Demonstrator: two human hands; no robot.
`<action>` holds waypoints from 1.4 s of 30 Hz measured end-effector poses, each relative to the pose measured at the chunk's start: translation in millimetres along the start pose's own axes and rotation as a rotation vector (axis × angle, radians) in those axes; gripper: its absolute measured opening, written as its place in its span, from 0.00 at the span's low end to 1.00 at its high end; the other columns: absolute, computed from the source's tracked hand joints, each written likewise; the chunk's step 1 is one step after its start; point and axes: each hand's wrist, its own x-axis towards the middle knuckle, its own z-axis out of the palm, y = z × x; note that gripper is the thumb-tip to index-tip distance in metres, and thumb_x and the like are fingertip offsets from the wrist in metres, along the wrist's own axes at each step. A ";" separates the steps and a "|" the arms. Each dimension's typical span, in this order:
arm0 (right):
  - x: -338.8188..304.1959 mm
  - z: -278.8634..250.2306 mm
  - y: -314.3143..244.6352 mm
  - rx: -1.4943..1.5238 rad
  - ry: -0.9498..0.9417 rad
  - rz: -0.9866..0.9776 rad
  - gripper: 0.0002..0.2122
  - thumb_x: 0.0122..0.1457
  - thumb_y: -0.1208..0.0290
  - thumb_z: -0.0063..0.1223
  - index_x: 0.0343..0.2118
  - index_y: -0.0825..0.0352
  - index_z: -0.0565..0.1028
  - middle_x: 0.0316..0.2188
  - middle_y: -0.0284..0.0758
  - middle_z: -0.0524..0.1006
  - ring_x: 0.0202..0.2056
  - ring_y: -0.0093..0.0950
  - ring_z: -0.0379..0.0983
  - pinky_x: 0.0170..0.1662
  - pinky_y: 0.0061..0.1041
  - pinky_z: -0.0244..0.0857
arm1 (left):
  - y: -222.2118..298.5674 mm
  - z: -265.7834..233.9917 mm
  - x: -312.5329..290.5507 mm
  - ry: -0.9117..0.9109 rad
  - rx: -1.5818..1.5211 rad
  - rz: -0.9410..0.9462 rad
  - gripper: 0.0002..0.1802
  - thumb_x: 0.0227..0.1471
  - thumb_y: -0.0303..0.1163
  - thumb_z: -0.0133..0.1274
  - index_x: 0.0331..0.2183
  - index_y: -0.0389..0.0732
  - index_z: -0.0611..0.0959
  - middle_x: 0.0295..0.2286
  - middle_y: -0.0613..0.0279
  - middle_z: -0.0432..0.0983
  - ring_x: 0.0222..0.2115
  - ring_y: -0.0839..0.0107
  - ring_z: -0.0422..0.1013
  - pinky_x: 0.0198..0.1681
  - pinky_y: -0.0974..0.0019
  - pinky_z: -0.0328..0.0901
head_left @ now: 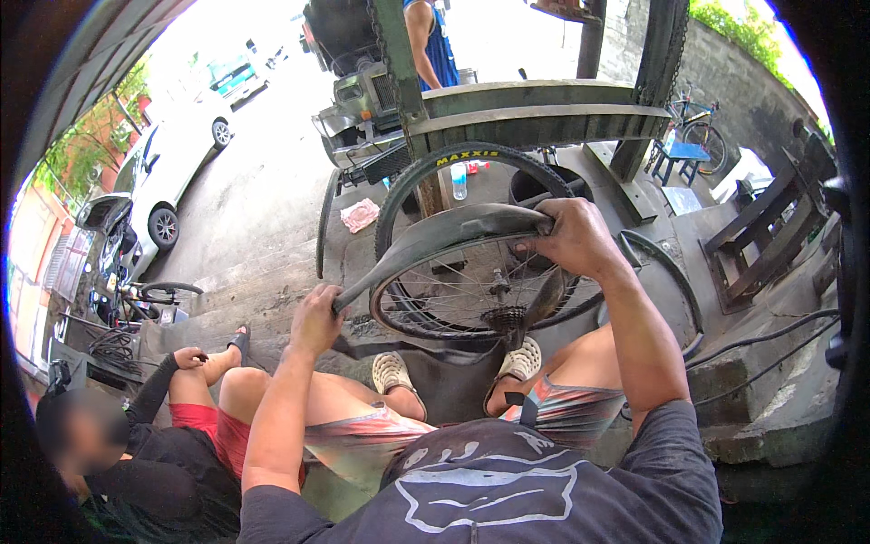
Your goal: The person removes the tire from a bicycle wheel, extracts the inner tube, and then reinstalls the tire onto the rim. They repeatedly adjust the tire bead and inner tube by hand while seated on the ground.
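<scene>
A dark grey bicycle inner tube (444, 228) is stretched in an arc between my two hands above a wheel. My left hand (315, 322) is closed round its lower left end. At the upper right, my right hand (580, 238) grips the other end, thumb underneath. More of the tube hangs slack below, near my feet. Under it the spoked wheel with its cassette (504, 316) leans in front of me. A black tire (391, 204) with yellow lettering stands around and behind the rim; whether it is seated on that rim I cannot tell.
A person (136, 453) sits close on my left. Ahead rises a green steel frame (535, 118), with a water bottle (459, 186) and pink cloth (360, 216) nearby. A loose tire (680, 281) lies right, near black cables (770, 344) and a blue stool (680, 159).
</scene>
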 end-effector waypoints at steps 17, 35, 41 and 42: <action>0.0 -64.3 -54.2 0.080 0.138 0.016 0.20 0.45 0.73 0.80 0.41 0.74 0.85 0.26 0.36 0.85 0.28 0.19 0.73 0.37 0.31 0.73 | 0.4 -30.2 -0.6 0.297 0.164 -0.285 0.22 0.47 0.50 0.74 0.31 0.42 0.87 0.25 0.49 0.82 0.29 0.44 0.80 0.34 0.46 0.72; -9.8 -47.2 -82.3 0.004 0.027 0.018 0.21 0.47 0.56 0.79 0.41 0.63 0.88 0.34 0.46 0.86 0.39 0.46 0.85 0.46 0.41 0.76 | 179.7 -165.4 52.2 0.188 -0.174 0.231 0.56 0.40 0.24 0.71 0.70 0.45 0.67 0.61 0.44 0.74 0.62 0.46 0.71 0.67 0.50 0.66; -6.4 -25.5 -73.6 0.126 0.078 -0.223 0.18 0.50 0.67 0.73 0.45 0.64 0.86 0.39 0.49 0.85 0.45 0.50 0.82 0.50 0.44 0.75 | 207.1 -141.0 103.0 0.078 0.119 0.127 0.34 0.44 0.26 0.69 0.55 0.48 0.82 0.40 0.47 0.86 0.43 0.46 0.83 0.49 0.48 0.76; -6.1 -20.1 -59.4 -0.006 0.188 -0.363 0.17 0.50 0.73 0.71 0.44 0.71 0.82 0.40 0.51 0.82 0.44 0.51 0.80 0.48 0.42 0.73 | 209.3 -144.7 101.4 0.112 0.138 0.139 0.31 0.44 0.26 0.68 0.53 0.47 0.83 0.38 0.48 0.87 0.41 0.47 0.83 0.47 0.48 0.76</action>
